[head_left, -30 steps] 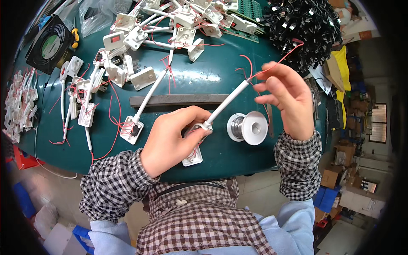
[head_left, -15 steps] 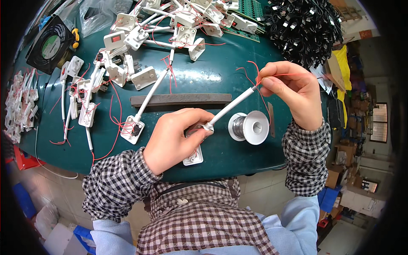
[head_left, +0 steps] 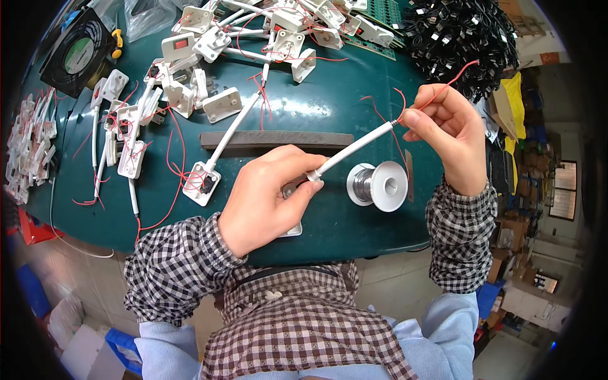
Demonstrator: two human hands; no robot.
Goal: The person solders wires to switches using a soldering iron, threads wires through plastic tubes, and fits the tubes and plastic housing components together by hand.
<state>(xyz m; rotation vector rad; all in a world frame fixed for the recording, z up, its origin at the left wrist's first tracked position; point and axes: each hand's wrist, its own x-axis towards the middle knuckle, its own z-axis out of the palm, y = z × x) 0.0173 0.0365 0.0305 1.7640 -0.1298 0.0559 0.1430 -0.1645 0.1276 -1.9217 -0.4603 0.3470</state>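
So the white tube [head_left: 354, 150] is up in the air over the table's near edge, a bit right of the middle, tilted with its tip up toward the right. Left hand [head_left: 266, 193] is closed around the bottom end, thumb and index pinching it. There's a white housing [head_left: 292, 232] under that hand, mostly covered, so I can't tell what's inside. Right hand [head_left: 451, 130] is half curled at the tip, thumb and finger pinched on one of the red wires [head_left: 457, 78].

Progress-wise, I'd say the wires are already run through, since they poke out past the tip. Those ends are loose and joined to nothing, so I'd call that end unfinished.

Spool [head_left: 391, 186] of silver wire stands just right of the tube, toward the table's right edge. Grey bar [head_left: 278, 140] lies behind the hands, with a similar tube [head_left: 234, 128] crossing it. Loads more white parts [head_left: 212, 44] are heaped at the far edge, fan [head_left: 79, 57] in the far left corner, black cables [head_left: 459, 47] in the far right one.
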